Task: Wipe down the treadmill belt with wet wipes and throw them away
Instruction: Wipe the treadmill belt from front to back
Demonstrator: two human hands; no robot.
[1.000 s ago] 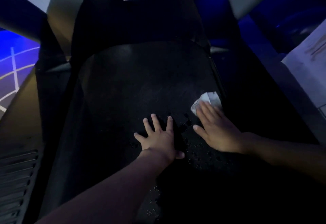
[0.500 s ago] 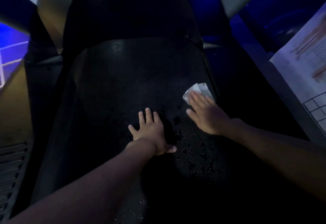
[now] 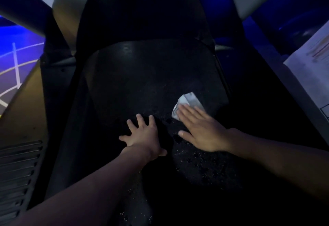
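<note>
Little was changed: the wet wipe (image 3: 191, 99) was still pressed on the treadmill belt (image 3: 142, 83) by joined fingers of the right hand (image 3: 204, 131) (left hand (image 3: 144, 136) splayed), wiping judged unfinished.

A dim gym or fitness room: a black treadmill belt (image 3: 151, 76) fills the centre, with its motor hood (image 3: 142, 17) at 12 o'clock. A blue-lit floor (image 3: 26, 51) marked with white lines shows at 9 o'clock.
</note>
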